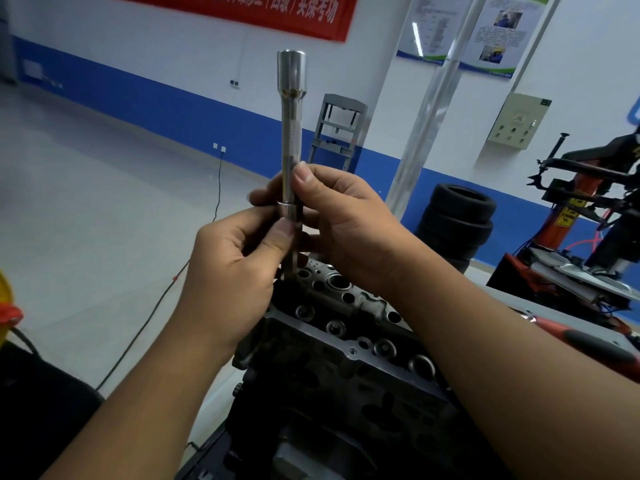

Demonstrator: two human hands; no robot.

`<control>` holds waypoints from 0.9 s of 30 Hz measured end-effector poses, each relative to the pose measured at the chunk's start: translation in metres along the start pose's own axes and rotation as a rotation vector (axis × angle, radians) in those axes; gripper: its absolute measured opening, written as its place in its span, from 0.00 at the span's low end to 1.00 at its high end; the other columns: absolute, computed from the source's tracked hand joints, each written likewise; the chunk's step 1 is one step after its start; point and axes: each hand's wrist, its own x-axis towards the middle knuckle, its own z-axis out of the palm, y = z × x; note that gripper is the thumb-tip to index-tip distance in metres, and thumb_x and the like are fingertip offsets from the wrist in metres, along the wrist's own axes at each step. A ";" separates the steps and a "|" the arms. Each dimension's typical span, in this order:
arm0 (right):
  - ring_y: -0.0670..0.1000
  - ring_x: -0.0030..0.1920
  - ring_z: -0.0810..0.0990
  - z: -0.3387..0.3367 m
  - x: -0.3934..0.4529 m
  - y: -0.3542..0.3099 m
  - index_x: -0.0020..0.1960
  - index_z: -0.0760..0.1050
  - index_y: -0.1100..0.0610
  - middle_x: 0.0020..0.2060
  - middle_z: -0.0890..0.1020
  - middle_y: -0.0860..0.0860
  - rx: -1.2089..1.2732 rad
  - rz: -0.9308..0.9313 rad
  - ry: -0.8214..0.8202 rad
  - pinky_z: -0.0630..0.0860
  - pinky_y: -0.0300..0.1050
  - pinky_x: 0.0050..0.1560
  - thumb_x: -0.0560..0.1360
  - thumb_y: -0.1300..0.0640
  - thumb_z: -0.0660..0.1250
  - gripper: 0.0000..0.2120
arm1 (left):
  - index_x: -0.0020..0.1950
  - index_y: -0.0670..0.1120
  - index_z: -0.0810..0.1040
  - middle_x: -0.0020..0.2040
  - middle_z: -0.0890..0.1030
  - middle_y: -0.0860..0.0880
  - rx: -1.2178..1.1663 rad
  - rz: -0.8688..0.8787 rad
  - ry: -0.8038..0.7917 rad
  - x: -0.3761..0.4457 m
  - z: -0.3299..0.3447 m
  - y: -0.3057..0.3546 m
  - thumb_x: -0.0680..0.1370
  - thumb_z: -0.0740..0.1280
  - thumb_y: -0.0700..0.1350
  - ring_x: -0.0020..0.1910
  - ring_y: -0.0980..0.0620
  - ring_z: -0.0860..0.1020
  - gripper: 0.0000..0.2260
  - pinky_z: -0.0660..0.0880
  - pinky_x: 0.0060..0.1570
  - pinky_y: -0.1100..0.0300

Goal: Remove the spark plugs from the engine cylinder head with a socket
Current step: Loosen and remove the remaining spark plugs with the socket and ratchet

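Both hands hold a long chrome extension bar (290, 147) upright above the engine cylinder head (346, 327), which sits on the bench (554, 306). A wide socket end (291, 74) tops the bar. The right hand (346, 223) pinches the shaft between thumb and fingers just above a collar (286, 208). The left hand (235, 258) pinches the part just below that collar, thumb pressed to it. The lower end runs down between the hands toward a dark plug well at the near corner of the head; whether it is seated there cannot be told, and no spark plug is visible.

The likely trouble is at the collar joint. If the two pieces are being pushed together or pulled apart and the grip slips, the lower piece could drop into the well and be awkward to fish out. A tilted bar could also seat the socket crooked on the plug, so it slips on the hex or cracks the insulator.
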 end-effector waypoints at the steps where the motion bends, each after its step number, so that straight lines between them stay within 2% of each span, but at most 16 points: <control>1: 0.55 0.54 0.83 0.000 0.001 0.001 0.52 0.79 0.57 0.54 0.86 0.55 0.005 0.005 0.005 0.82 0.52 0.50 0.86 0.51 0.61 0.13 | 0.53 0.59 0.87 0.49 0.89 0.55 0.018 0.008 0.026 0.000 0.000 0.000 0.80 0.70 0.53 0.49 0.52 0.88 0.06 0.84 0.48 0.57; 2: 0.56 0.54 0.84 -0.001 0.001 0.002 0.53 0.79 0.57 0.54 0.86 0.55 0.008 0.004 0.010 0.81 0.56 0.52 0.85 0.51 0.62 0.12 | 0.51 0.60 0.86 0.47 0.88 0.57 0.040 0.023 0.057 -0.001 0.000 0.001 0.78 0.74 0.55 0.47 0.55 0.88 0.03 0.83 0.45 0.62; 4: 0.58 0.55 0.85 -0.001 0.002 0.003 0.53 0.78 0.57 0.54 0.86 0.55 0.015 -0.013 0.018 0.81 0.62 0.58 0.83 0.52 0.65 0.08 | 0.49 0.62 0.84 0.44 0.87 0.60 0.080 0.046 0.120 -0.003 0.002 0.004 0.72 0.75 0.59 0.45 0.59 0.87 0.08 0.80 0.40 0.69; 7: 0.60 0.56 0.84 0.001 0.003 0.004 0.52 0.78 0.58 0.54 0.86 0.56 0.015 -0.039 0.004 0.79 0.69 0.61 0.83 0.55 0.66 0.06 | 0.50 0.61 0.84 0.45 0.87 0.59 0.110 0.065 0.141 -0.004 0.001 0.002 0.72 0.75 0.59 0.45 0.58 0.87 0.09 0.80 0.42 0.70; 9: 0.56 0.54 0.84 0.001 0.003 0.002 0.52 0.77 0.58 0.54 0.86 0.54 0.017 -0.043 -0.018 0.84 0.60 0.53 0.85 0.55 0.63 0.08 | 0.53 0.61 0.85 0.47 0.88 0.57 0.038 0.059 0.063 -0.002 0.000 0.002 0.80 0.72 0.54 0.48 0.57 0.87 0.03 0.80 0.45 0.69; 11: 0.52 0.52 0.84 0.001 0.001 0.001 0.53 0.78 0.58 0.54 0.86 0.53 0.026 -0.030 -0.017 0.83 0.49 0.46 0.86 0.54 0.59 0.11 | 0.56 0.62 0.86 0.52 0.88 0.56 -0.026 0.042 -0.032 -0.002 0.000 0.003 0.83 0.67 0.50 0.54 0.54 0.87 0.09 0.81 0.51 0.65; 12: 0.52 0.52 0.84 0.000 0.000 0.000 0.53 0.78 0.57 0.54 0.86 0.53 0.026 -0.021 -0.011 0.82 0.48 0.46 0.86 0.54 0.59 0.12 | 0.56 0.61 0.85 0.52 0.88 0.56 -0.014 0.041 -0.048 -0.001 -0.001 0.002 0.83 0.66 0.48 0.55 0.54 0.87 0.10 0.81 0.52 0.66; 15: 0.55 0.54 0.83 0.000 0.000 -0.001 0.54 0.80 0.56 0.55 0.86 0.54 0.021 0.001 0.001 0.82 0.59 0.55 0.85 0.51 0.61 0.11 | 0.53 0.61 0.83 0.47 0.87 0.60 0.098 0.076 0.042 -0.001 0.000 -0.001 0.81 0.73 0.48 0.48 0.59 0.86 0.07 0.78 0.43 0.72; 17: 0.59 0.55 0.84 0.001 0.001 0.000 0.52 0.79 0.56 0.53 0.86 0.55 0.033 -0.004 0.018 0.77 0.70 0.63 0.83 0.53 0.65 0.07 | 0.50 0.63 0.83 0.46 0.87 0.61 0.131 0.070 0.092 -0.001 0.000 0.000 0.71 0.76 0.57 0.45 0.59 0.86 0.09 0.80 0.42 0.70; 18: 0.60 0.55 0.84 0.001 0.002 0.000 0.51 0.78 0.56 0.52 0.86 0.56 0.036 -0.012 0.027 0.76 0.73 0.63 0.83 0.54 0.66 0.06 | 0.49 0.63 0.83 0.45 0.87 0.61 0.147 0.066 0.109 -0.002 0.000 0.000 0.67 0.75 0.62 0.44 0.58 0.86 0.12 0.82 0.41 0.68; 20: 0.59 0.54 0.84 0.001 0.002 0.001 0.50 0.77 0.57 0.52 0.86 0.56 0.018 -0.029 0.025 0.80 0.69 0.60 0.83 0.55 0.65 0.06 | 0.49 0.64 0.84 0.45 0.87 0.60 0.165 0.063 0.110 -0.003 0.000 -0.001 0.68 0.76 0.64 0.43 0.57 0.86 0.12 0.83 0.41 0.65; 22: 0.54 0.51 0.84 0.001 0.002 0.000 0.51 0.77 0.58 0.51 0.87 0.55 -0.002 -0.040 0.014 0.84 0.56 0.50 0.85 0.55 0.63 0.08 | 0.50 0.66 0.85 0.46 0.87 0.59 0.140 0.072 0.050 -0.001 -0.001 -0.002 0.77 0.74 0.59 0.46 0.58 0.86 0.03 0.82 0.44 0.63; 24: 0.52 0.49 0.84 0.001 0.002 0.000 0.53 0.76 0.60 0.51 0.86 0.55 0.015 -0.032 0.020 0.82 0.48 0.43 0.86 0.55 0.61 0.09 | 0.54 0.63 0.86 0.49 0.88 0.55 0.060 0.057 -0.024 0.000 -0.001 -0.002 0.82 0.65 0.53 0.51 0.56 0.86 0.09 0.82 0.52 0.58; 26: 0.53 0.50 0.84 0.000 0.002 0.000 0.55 0.76 0.61 0.52 0.86 0.55 0.036 -0.018 0.029 0.82 0.49 0.43 0.86 0.54 0.61 0.11 | 0.55 0.61 0.86 0.51 0.88 0.53 0.021 0.018 -0.054 0.001 -0.002 -0.003 0.82 0.63 0.50 0.53 0.51 0.87 0.12 0.82 0.55 0.54; 27: 0.54 0.52 0.83 0.000 0.002 0.000 0.54 0.76 0.60 0.52 0.86 0.55 0.037 -0.012 0.026 0.82 0.51 0.46 0.86 0.53 0.61 0.11 | 0.55 0.61 0.86 0.51 0.88 0.54 0.041 0.029 -0.042 0.001 -0.002 -0.003 0.82 0.65 0.49 0.51 0.51 0.87 0.11 0.82 0.53 0.57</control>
